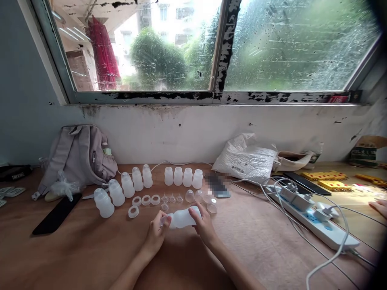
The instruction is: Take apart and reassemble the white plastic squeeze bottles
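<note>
A frosted white baby bottle (183, 218) lies nearly level between my two hands, above the table's front part. My right hand (204, 226) is closed round its base end, thumb on top. At the narrower end, my left hand (157, 233) pinches a clear piece that looks like the cap; my fingers partly hide it. Just beyond my hands are several white rings (146, 200), several clear nipples (172, 197) and several clear caps (189, 195). Behind these, open bottle bodies (178, 176) stand in a row. Capped bottles (116, 192) stand upright in a slanting line on the left.
A grey backpack (80, 151) and a black flat object (57, 215) are on the left. A white power strip (314, 221) with loose cables lies right, near a silver bag (246, 159) and yellow parts (334, 185). Another person's hand (379, 207) shows at the right edge.
</note>
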Action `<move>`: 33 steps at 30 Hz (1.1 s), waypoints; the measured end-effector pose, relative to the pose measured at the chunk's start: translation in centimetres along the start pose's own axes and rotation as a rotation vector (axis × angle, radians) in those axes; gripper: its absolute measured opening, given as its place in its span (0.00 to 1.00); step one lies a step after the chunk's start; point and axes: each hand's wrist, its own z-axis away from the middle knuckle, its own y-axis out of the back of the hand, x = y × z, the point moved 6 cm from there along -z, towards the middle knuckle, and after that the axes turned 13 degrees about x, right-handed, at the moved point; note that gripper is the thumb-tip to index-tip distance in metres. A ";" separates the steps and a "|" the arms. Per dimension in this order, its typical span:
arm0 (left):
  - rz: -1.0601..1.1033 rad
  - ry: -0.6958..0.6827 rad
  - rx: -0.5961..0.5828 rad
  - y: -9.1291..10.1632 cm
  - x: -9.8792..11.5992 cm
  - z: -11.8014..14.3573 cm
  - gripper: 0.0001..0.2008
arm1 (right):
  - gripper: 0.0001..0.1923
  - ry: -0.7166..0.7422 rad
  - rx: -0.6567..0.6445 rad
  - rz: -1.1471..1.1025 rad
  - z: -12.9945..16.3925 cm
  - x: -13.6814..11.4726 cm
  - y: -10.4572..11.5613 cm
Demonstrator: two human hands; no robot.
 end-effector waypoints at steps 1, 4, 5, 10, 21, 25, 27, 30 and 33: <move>0.022 0.002 0.002 -0.2 -0.1 0.0 0.19 | 0.14 0.020 0.018 0.016 0.0 -0.3 0.2; 0.117 0.031 -0.017 -0.8 -0.3 -0.1 0.20 | 0.12 0.144 0.055 0.075 -0.1 -1.6 0.9; 0.155 0.061 -0.037 -1.1 -0.3 -0.1 0.21 | 0.11 0.208 0.055 0.096 -0.1 -2.1 1.1; 0.305 0.309 -0.199 -2.5 -0.3 0.6 0.25 | 0.08 0.390 0.013 0.165 0.1 -3.3 1.8; 0.340 0.702 -0.385 -2.3 -1.0 1.6 0.21 | 0.14 0.661 0.002 0.284 0.8 -3.2 2.3; 0.321 0.764 -0.446 -2.4 -1.8 1.7 0.23 | 0.14 0.696 0.017 0.253 0.9 -3.5 2.5; 0.309 0.794 -0.507 -2.5 -2.1 1.8 0.24 | 0.14 0.707 -0.007 0.255 1.0 -3.7 2.4; 0.280 0.802 -0.579 -2.5 -2.4 1.9 0.27 | 0.14 0.672 -0.034 0.275 0.9 -3.7 2.2; 0.231 0.800 -0.607 -2.2 -2.6 1.8 0.29 | 0.13 0.681 -0.033 0.249 0.9 -3.8 2.1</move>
